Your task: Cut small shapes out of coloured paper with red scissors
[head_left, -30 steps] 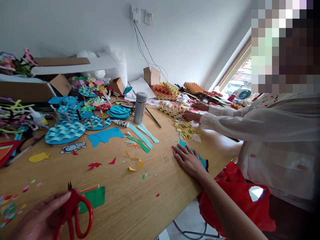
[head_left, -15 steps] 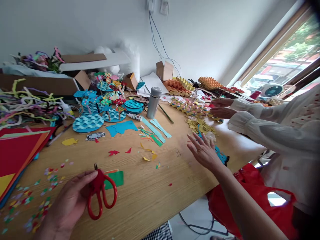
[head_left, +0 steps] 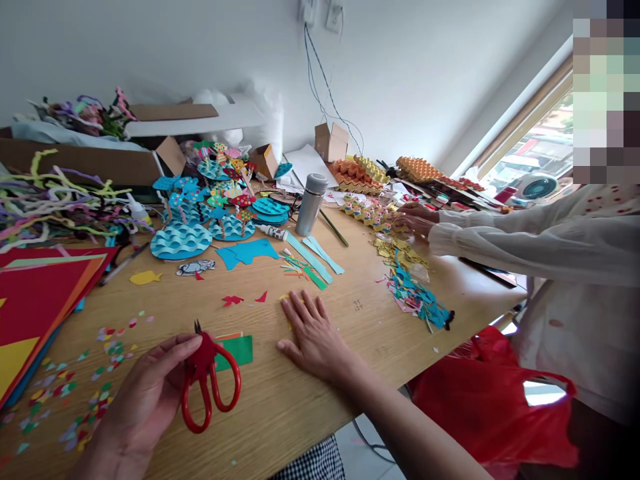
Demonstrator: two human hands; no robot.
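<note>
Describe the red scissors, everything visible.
The scissors have two large, glossy red handle loops, plastic-looking, and short dark blade tips, apparently metal. The left hand grips them near the pivot, thumb on top, with no fingers through the loops. Tips point away from the wearer, loops toward. They overlap the left end of a green paper piece in view. Whether the blades are fully closed, or the loops touch the table, is unclear.

Our left hand (head_left: 150, 380) gripped red scissors (head_left: 203, 359), tips pointing away, green paper (head_left: 241, 353) just beside. Our right hand (head_left: 320, 340) lay spread, palm down, on the worktop (head_left: 270, 400), near red scraps (head_left: 261, 297). We saw blue-heavy clippings (head_left: 420, 299) piled to its right, a grey flask (head_left: 311, 205) farther back, co-worker's hands (head_left: 420, 217) by a bumpy tray (head_left: 361, 209).
</note>
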